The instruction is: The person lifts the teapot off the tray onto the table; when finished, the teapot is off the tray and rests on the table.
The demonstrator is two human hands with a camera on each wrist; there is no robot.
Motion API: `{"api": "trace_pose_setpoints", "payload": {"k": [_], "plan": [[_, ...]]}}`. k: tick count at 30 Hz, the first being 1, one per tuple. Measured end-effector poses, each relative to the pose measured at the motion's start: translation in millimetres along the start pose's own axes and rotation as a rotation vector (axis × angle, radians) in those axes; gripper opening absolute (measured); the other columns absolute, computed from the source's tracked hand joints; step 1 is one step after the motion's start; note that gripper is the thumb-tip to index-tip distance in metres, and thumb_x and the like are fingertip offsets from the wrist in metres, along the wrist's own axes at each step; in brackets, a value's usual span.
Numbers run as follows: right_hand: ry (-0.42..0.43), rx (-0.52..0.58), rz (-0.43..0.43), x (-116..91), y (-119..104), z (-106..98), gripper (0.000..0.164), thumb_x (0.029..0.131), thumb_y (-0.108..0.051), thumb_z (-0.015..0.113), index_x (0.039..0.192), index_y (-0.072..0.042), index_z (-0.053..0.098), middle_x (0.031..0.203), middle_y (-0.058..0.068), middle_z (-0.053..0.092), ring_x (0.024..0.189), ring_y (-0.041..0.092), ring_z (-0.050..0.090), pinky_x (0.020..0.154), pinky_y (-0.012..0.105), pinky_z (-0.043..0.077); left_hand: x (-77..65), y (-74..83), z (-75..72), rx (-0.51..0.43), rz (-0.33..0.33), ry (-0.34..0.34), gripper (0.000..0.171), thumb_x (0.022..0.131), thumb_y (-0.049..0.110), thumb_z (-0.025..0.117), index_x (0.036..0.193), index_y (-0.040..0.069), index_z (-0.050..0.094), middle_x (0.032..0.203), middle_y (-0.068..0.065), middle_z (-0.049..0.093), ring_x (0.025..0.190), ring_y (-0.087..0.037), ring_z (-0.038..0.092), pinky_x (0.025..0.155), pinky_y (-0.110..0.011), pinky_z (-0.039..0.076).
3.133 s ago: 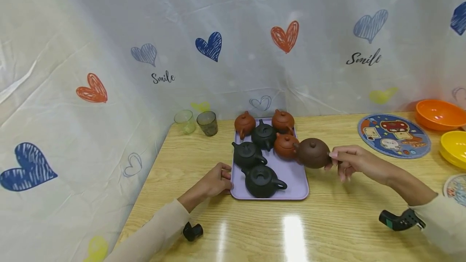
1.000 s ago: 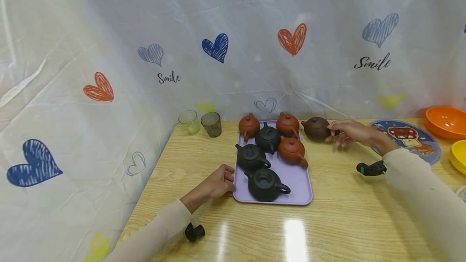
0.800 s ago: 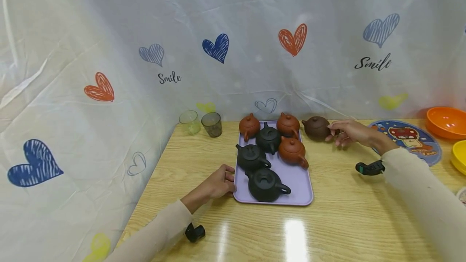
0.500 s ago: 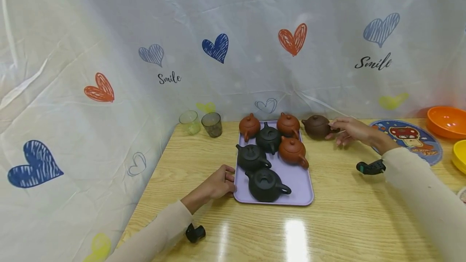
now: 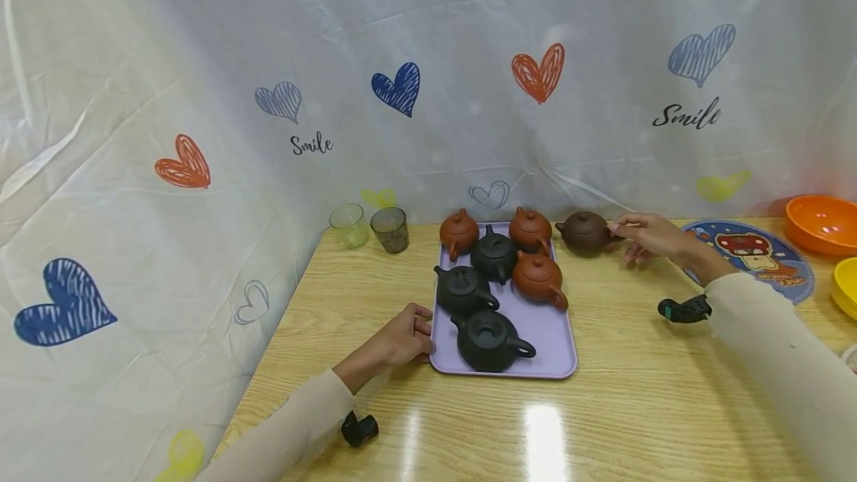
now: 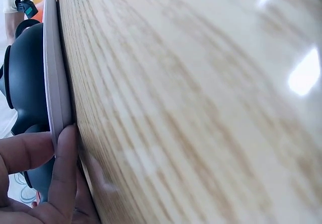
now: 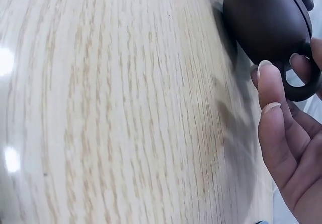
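Observation:
My left hand pinches the left rim of a lilac tray; in the left wrist view the thumb and fingers lie on either side of the tray rim. Three black teapots and three reddish-orange teapots stand on the tray. Beyond its back right corner is a dark brown teapot on the table, spout toward the tray. My right hand holds that teapot's handle, one finger showing through the loop and the other fingers beside it. Part of the thumb is cut off in the right wrist view.
Two clear cups, one greenish and one grey, stand at the back left. A round blue mat, an orange bowl and a yellow bowl are at the right. A printed curtain hangs along the table's back edge.
The brown teapot has gone from beside the tray's right edge to the back, near the curtain. Lately the right hand shifts slightly rightward at the handle. The left hand keeps its place on the tray.

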State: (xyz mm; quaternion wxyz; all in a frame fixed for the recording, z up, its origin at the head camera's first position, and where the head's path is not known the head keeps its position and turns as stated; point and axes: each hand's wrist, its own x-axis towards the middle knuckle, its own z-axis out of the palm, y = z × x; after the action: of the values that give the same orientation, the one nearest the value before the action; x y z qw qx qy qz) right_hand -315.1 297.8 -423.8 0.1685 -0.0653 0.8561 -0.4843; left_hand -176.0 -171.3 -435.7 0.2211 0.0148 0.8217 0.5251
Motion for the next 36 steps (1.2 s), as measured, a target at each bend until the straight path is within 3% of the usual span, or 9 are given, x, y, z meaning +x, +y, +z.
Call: {"api": "trace_pose_setpoints", "payload": {"k": [7,14,20,24,30,36], "plan": [[-0.01,0.052,0.018,3.2,3.1,0.7,0.046,0.102,-0.044,0.055,0.124,-0.004,0.054,0.118,0.006,0.054,0.074,0.016,0.067,0.064,0.033,0.058,-1.3,1.4,1.3,-0.002,-0.001,0.001,0.059,0.08,-0.01,0.065,0.134,-0.006,0.042,0.111,-0.018,0.051,0.085,-0.021,0.059,0.069,-0.031,0.061],[0.004,0.065,0.037,4.9,2.8,0.3,0.043,0.102,-0.047,0.052,0.118,-0.007,0.053,0.094,0.008,0.062,0.074,0.016,0.067,0.061,0.031,0.057,-2.0,3.0,2.1,-0.004,0.009,0.004,0.06,0.079,-0.01,0.064,0.134,-0.006,0.041,0.11,-0.019,0.051,0.084,-0.021,0.059,0.069,-0.034,0.062],[0.023,0.013,0.029,5.4,-0.5,-0.1,0.047,0.104,-0.044,0.05,0.127,-0.002,0.051,0.083,0.005,0.063,0.073,0.017,0.068,0.059,0.03,0.057,-0.3,1.5,2.5,-0.004,0.009,0.004,0.06,0.08,-0.011,0.065,0.135,-0.006,0.041,0.11,-0.019,0.052,0.085,-0.022,0.059,0.069,-0.034,0.062],[0.04,-0.009,0.018,5.0,0.0,1.0,0.053,0.103,-0.046,0.052,0.131,0.0,0.05,0.085,0.006,0.064,0.07,0.015,0.067,0.058,0.029,0.057,-0.6,1.4,1.5,0.0,0.001,0.009,0.06,0.08,-0.011,0.065,0.134,-0.005,0.042,0.111,-0.019,0.052,0.085,-0.021,0.059,0.069,-0.033,0.062],[0.061,-0.006,0.005,6.8,2.8,3.7,0.057,0.102,-0.046,0.054,0.134,0.001,0.049,0.107,0.01,0.063,0.07,0.014,0.069,0.058,0.029,0.057,-1.4,1.2,0.1,0.003,-0.003,0.01,0.06,0.08,-0.011,0.065,0.134,-0.006,0.041,0.11,-0.019,0.052,0.084,-0.022,0.059,0.07,-0.033,0.062],[0.078,-0.018,0.01,5.8,3.5,3.7,0.058,0.102,-0.046,0.052,0.136,0.001,0.048,0.107,0.009,0.062,0.072,0.013,0.068,0.059,0.029,0.057,-1.0,1.4,1.0,-0.013,-0.004,0.008,0.06,0.079,-0.012,0.065,0.134,-0.005,0.041,0.108,-0.017,0.05,0.083,-0.021,0.058,0.069,-0.033,0.061]]}}
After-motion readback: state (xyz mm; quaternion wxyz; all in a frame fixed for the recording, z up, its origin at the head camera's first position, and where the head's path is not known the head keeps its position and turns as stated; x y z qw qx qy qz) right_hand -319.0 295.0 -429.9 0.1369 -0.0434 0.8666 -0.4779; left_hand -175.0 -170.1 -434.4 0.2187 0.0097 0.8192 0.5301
